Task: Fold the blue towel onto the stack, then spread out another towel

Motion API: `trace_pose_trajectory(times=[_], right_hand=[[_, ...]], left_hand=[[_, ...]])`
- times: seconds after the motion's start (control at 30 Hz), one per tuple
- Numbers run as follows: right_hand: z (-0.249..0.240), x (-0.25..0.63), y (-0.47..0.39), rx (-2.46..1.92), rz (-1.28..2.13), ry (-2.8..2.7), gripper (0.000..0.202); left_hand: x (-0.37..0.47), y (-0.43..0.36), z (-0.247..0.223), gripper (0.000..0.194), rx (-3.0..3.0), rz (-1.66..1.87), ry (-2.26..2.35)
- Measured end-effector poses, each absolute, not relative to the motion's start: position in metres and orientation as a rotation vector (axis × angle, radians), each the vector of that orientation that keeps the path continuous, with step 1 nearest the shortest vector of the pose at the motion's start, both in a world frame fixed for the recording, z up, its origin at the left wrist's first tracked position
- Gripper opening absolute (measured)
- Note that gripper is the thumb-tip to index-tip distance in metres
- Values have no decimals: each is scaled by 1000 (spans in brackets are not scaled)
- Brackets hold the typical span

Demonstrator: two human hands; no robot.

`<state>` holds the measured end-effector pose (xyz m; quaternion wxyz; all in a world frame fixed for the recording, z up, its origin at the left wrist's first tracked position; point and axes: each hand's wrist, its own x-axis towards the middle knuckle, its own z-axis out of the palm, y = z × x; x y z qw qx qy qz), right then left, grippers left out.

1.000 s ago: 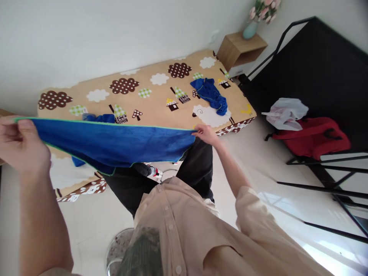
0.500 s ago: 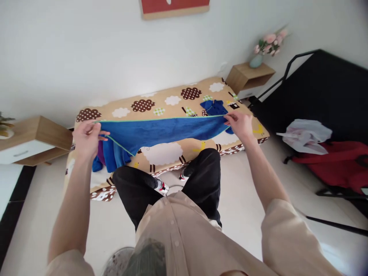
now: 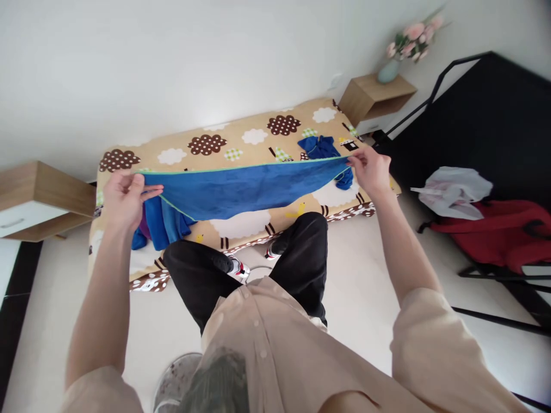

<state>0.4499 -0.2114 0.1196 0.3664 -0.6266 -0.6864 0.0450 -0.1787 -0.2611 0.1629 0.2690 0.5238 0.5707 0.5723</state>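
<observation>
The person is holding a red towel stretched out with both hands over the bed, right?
Not quite: the towel is blue, not red. The head view shows the left hand and right hand holding it stretched out over the bed.

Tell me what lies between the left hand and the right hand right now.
In the head view, the blue towel spans the whole stretch, pulled taut between the left hand and the right hand, above the patterned mat.

The left hand (image 3: 123,198) has swung in from the near left. The blue towel (image 3: 245,188) now stretches level over the bed (image 3: 258,140), farther out.
</observation>
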Motion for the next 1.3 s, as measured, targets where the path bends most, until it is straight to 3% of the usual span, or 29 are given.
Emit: trace_pose_trajectory(times=[0.27, 0.47, 0.77, 1.0, 1.3], right_hand=[[129, 454, -198, -1606, 123, -1833, 29], [138, 456, -205, -1602, 75, -1787, 28], [155, 468, -213, -1732, 28, -1854, 19], [159, 490, -192, -1832, -77, -1997, 17], [133, 473, -109, -2107, -103, -2035, 15]], left_hand=[[-175, -247, 157, 59, 1420, 1508, 1463], [-174, -243, 151, 46, 1392, 1465, 1480], [-171, -245, 152, 43, 1442, 1428, 1470], [-169, -237, 154, 26, 1302, 1286, 1515], [-191, -170, 102, 36, 1372, 1149, 1468]])
